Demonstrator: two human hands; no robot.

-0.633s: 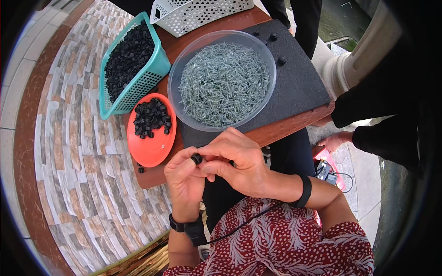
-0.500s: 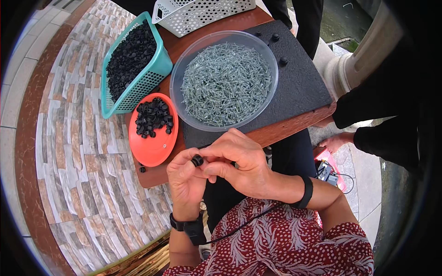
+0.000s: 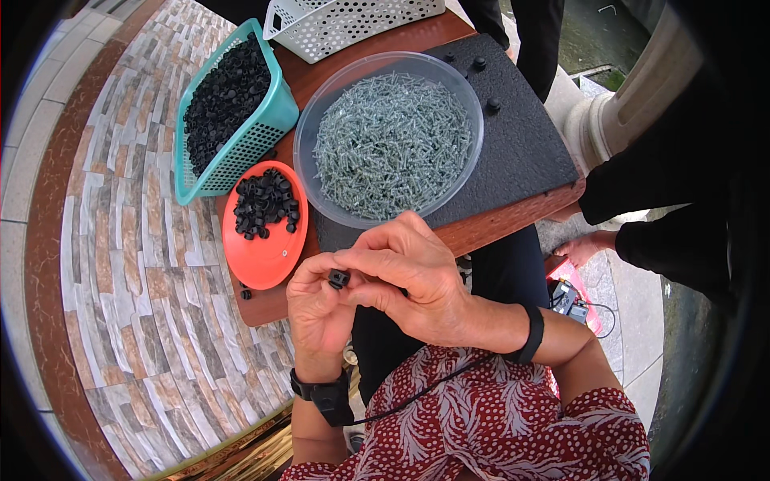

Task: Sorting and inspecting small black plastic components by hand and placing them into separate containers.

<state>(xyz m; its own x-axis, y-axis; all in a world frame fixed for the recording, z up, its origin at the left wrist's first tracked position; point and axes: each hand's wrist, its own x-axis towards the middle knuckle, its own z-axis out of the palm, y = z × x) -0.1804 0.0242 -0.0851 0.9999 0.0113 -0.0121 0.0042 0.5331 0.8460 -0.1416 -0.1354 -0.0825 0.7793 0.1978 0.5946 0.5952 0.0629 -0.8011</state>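
In front of the table edge both my hands meet around a small black plastic cap [image 3: 338,279]. My left hand [image 3: 318,314] pinches it between thumb and fingers. The thumb and forefinger of my right hand [image 3: 419,276] close in on the same cap from the right. A bit of something dark shows under the right hand's curled fingers, too hidden to name. Just left of the hands lies an orange-red plate [image 3: 261,268] with a heap of black caps [image 3: 267,200]. Beyond them a clear round tub [image 3: 301,172] holds a mass of silvery screws [image 3: 393,144].
A teal basket [image 3: 269,120] full of black caps stands at the back left, beside a white perforated basket [image 3: 353,36]. Several loose caps, one here [image 3: 492,104], sit on the dark mat [image 3: 525,140] over the wooden table [image 3: 497,216]. Another person's dark-clad legs [image 3: 666,172] are at the right.
The cap has turned between my fingers and now shows a squarer, notched side. Both hands have shifted very slightly; the containers stay in place.
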